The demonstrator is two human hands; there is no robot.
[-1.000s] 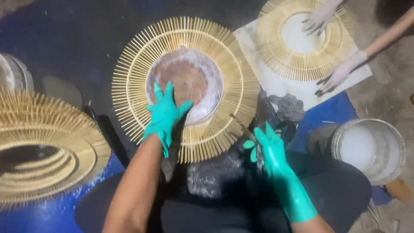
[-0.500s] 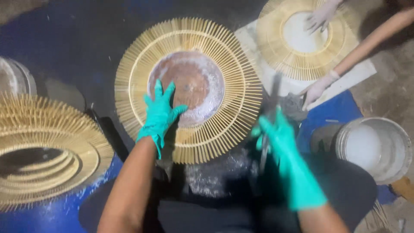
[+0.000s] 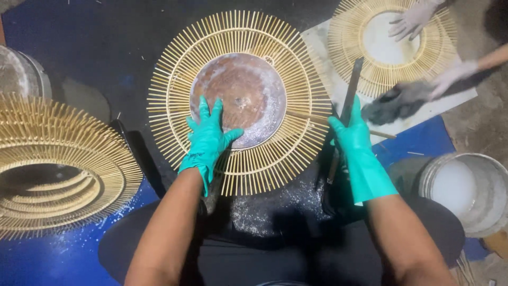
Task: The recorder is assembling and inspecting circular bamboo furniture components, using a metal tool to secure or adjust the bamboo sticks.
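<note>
— Where's the sunburst frame (image 3: 238,103)?

— Centre, on the dark work surface (image 3: 106,42). My left hand (image 3: 209,135) lies flat and spread on the frame's brown disc (image 3: 241,95), gripping nothing.

— The right?

— My right hand (image 3: 352,132), just beside the frame's right rim, is wrapped round a dark flat stick (image 3: 349,100); possibly a file, it's blurred. A white bucket (image 3: 465,190) sits lower right of the frame.

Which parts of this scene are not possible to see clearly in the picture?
Head view:
- Long dark tool: lower part hidden behind right hand.
- Stacked frames: cut by left edge.
- White bucket: cut by right edge.
- Sunburst frame: part of the disc under left hand.
</note>
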